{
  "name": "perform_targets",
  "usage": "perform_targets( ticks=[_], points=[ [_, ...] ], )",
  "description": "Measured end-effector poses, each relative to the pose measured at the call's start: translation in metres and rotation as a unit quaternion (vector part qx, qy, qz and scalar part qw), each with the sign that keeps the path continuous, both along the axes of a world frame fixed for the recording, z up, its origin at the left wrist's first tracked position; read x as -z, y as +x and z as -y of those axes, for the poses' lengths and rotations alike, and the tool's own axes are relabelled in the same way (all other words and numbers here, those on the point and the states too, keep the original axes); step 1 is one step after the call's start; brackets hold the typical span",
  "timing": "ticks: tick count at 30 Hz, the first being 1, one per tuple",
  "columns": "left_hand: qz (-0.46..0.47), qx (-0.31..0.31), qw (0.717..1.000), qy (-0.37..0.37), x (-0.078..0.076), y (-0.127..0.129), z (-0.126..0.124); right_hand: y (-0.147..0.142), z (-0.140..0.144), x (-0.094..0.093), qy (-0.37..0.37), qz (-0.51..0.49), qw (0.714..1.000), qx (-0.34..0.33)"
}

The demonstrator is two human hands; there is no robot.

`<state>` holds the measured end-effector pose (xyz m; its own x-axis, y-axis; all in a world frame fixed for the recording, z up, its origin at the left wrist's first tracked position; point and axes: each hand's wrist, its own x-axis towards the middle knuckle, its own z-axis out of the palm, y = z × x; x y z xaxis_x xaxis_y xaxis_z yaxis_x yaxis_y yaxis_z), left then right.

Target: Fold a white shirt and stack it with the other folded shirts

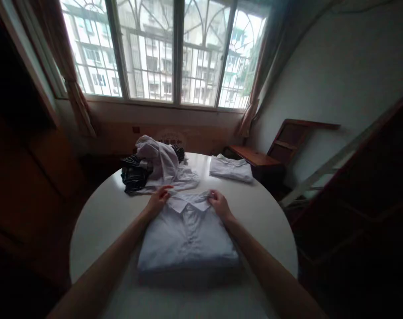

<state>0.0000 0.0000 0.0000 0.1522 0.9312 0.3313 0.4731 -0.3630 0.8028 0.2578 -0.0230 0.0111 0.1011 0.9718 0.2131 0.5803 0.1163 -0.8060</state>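
A folded white collared shirt [188,237] is in front of me over the round white table [103,221], its buttoned front facing up and its collar at the far end. My left hand [159,200] grips the left side of the collar, fingers bent over the edge. At the collar's right side, my right hand [219,203] pinches the cloth between thumb and fingers. The near edge of the shirt appears slightly raised, with a dark shadow under it.
Behind my left hand lies a heap of crumpled white clothes [161,161] with a dark striped garment [134,175]. Another folded white shirt [231,168] rests at the table's far right. Beyond stand a wooden chair [259,155] and a barred window [178,57].
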Motion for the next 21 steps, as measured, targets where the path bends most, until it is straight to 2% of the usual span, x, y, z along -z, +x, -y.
perform_targets(
  ticks=[4,9,11,14,16,18,21],
  points=[
    [-0.048,-0.01,0.999,0.011,-0.004,0.004,0.006,-0.007,0.004,0.003,0.03,0.05,0.998,0.03],
    [-0.081,-0.062,0.994,0.032,-0.005,0.0,0.009,-0.005,0.001,0.008,0.04,0.048,0.995,0.074],
    [-0.098,-0.083,0.99,0.064,-0.006,-0.003,0.008,0.001,-0.002,0.008,0.05,0.053,0.993,0.089],
    [-0.129,-0.113,0.975,0.141,-0.013,-0.001,0.011,0.009,-0.002,0.001,0.112,0.105,0.98,0.124],
    [-0.139,-0.1,0.969,0.177,-0.019,0.007,0.018,0.008,0.003,-0.005,0.173,0.147,0.964,0.137],
    [-0.149,-0.072,0.969,0.186,-0.022,0.019,0.029,-0.001,0.012,-0.009,0.209,0.166,0.958,0.108],
    [-0.207,-0.026,0.964,0.166,-0.015,0.038,0.044,-0.022,0.026,-0.008,0.206,0.169,0.964,-0.011]
  ],
)
